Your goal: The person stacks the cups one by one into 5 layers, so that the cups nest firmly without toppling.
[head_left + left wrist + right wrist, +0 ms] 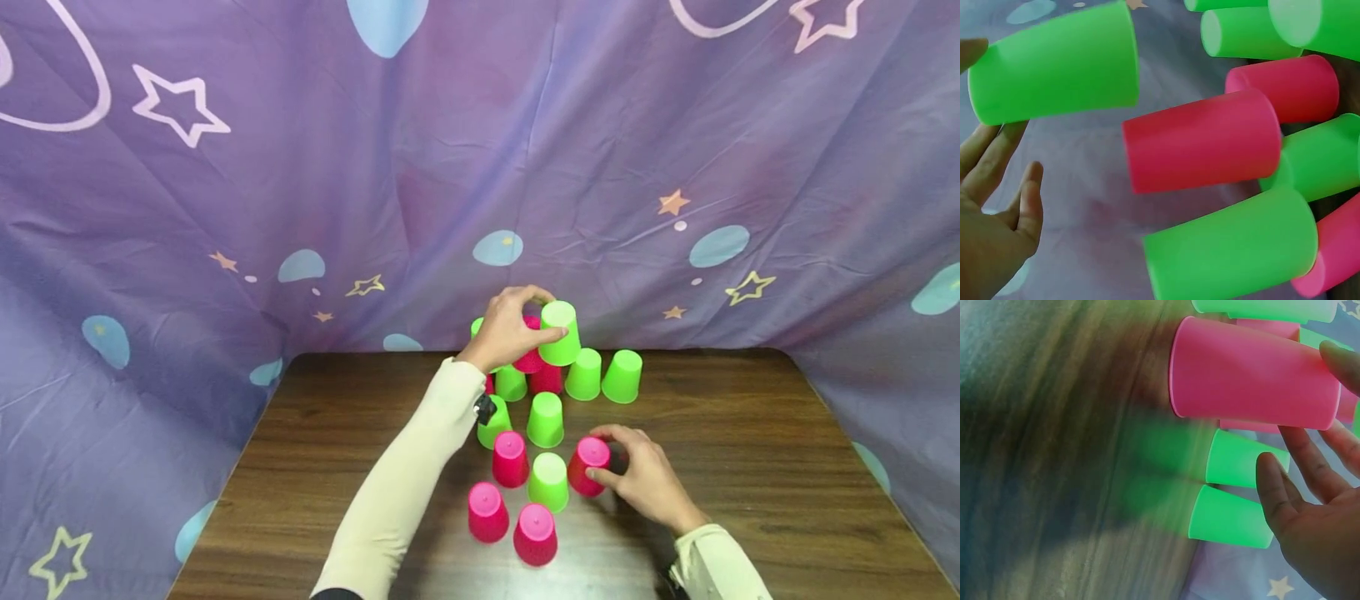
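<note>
My left hand (512,327) pinches an upside-down green cup (560,333) near its base, thumb on one side and fingers on the other. This cup (1054,69) is held up beside a second-tier pink cup (1204,144) and green cup (1229,250), which rest on a lower row of pink and green cups (1313,159). My right hand (651,479) grips an upside-down pink cup (588,467) by its upper part, right of a green cup (549,483). The right wrist view shows thumb and fingers around the base end of the same pink cup (1254,375).
Two green cups (584,375) (622,377) stand to the right of the stack. In front are more upside-down cups, green (545,421) and pink (511,459), with two pink ones (488,512) (536,535) nearest. The wooden table (787,467) meets a purple patterned cloth (420,208) behind.
</note>
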{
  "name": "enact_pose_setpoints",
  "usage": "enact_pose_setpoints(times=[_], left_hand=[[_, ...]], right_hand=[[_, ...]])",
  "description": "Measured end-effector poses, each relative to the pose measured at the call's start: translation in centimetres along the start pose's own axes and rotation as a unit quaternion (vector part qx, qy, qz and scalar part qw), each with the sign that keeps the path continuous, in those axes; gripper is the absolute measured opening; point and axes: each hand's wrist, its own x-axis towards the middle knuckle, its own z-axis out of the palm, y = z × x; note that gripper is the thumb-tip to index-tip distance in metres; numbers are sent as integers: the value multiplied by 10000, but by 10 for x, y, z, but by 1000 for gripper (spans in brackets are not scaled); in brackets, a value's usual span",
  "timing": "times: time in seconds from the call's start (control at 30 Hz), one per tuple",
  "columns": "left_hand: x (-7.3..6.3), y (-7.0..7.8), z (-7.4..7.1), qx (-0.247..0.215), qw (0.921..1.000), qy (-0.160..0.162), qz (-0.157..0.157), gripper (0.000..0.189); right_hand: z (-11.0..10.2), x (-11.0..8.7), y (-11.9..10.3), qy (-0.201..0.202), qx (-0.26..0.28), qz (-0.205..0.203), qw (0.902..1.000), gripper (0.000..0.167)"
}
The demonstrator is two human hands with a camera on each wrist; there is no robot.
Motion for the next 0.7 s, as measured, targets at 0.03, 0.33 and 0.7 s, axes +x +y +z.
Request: enact_pose_setpoints(times=[0.03,0.33,0.7], left_hand=[[2,-1,2,-16,10000,14,-31,43],[14,-7,22,364,9989,66,-296,45],[20,-11,35,836,9953,-38,-489,45]], right_hand=[[1,0,0,3,-19,-3,10000,50],[2,-6,-2,24,-53,89,9999,50],[3,-7,-3,85,-58,51,9999,49]])
